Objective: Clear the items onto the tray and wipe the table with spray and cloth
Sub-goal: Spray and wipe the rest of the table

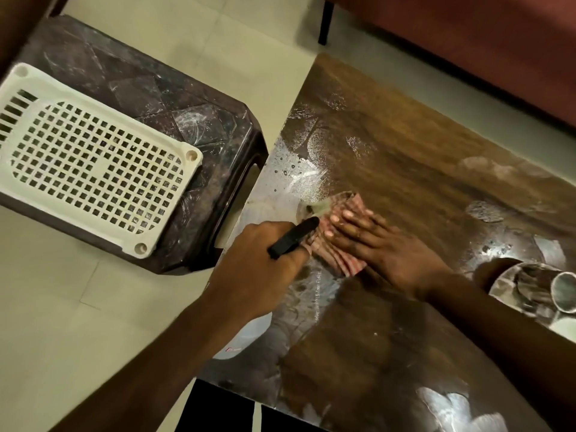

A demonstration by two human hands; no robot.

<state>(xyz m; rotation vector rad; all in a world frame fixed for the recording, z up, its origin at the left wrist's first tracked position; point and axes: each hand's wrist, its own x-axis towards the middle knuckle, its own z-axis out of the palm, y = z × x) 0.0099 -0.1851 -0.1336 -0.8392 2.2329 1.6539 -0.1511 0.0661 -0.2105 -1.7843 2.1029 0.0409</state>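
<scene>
On the glossy wooden table (pixel 405 145), my right hand (pixel 377 244) lies flat with fingers spread on a pink striped cloth (pixel 343 260), pressing it down near the table's left edge. Wet streaks and droplets show on the surface beyond the cloth. My left hand (pixel 265 263) is closed around a spray bottle (pixel 293 240). Its black nozzle points toward the cloth, and its white body hangs below my wrist, mostly hidden. A white perforated tray (pixel 93 160) sits to the left on a dark stool (pixel 140 85).
A shiny metal cup (pixel 561 291) rests at the table's right edge, close to my right forearm. A reddish sofa (pixel 467 35) with a black leg stands beyond the table. Pale floor tiles separate the stool from the table.
</scene>
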